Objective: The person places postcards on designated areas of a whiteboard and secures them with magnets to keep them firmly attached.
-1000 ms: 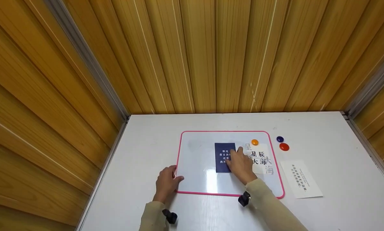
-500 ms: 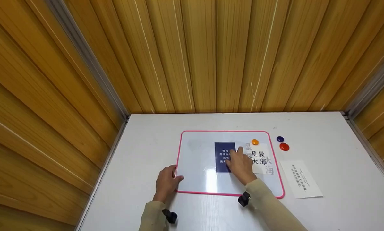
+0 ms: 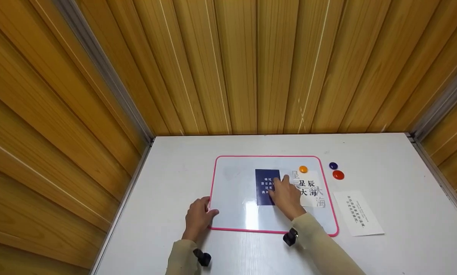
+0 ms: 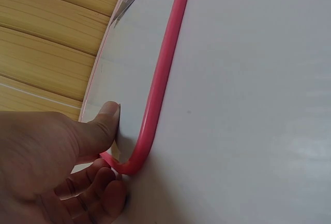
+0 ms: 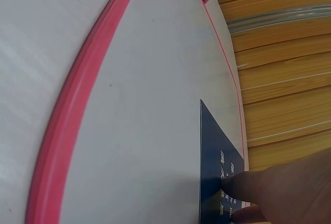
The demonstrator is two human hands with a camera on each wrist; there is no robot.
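A whiteboard with a pink frame (image 3: 232, 179) lies flat on the white table. My left hand (image 3: 198, 217) grips its near left corner, thumb on the top face and the other fingers curled at the outer edge, as the left wrist view shows by the pink rim (image 4: 155, 100). On the board lies a dark blue card (image 3: 264, 196) with white characters. My right hand (image 3: 287, 196) rests on the card's right part, thumb and fingertips touching it and covering some of the characters. Right of that hand, a white card with black and grey characters (image 3: 310, 200) sits under an orange round magnet (image 3: 303, 169).
Beyond the board's right edge lie a dark blue round magnet (image 3: 333, 165) and a red one (image 3: 338, 175). Nearer, a white printed card (image 3: 359, 214) lies slanted on the table (image 3: 411, 183). Wood-look panels (image 3: 274, 68) wall in the back and sides.
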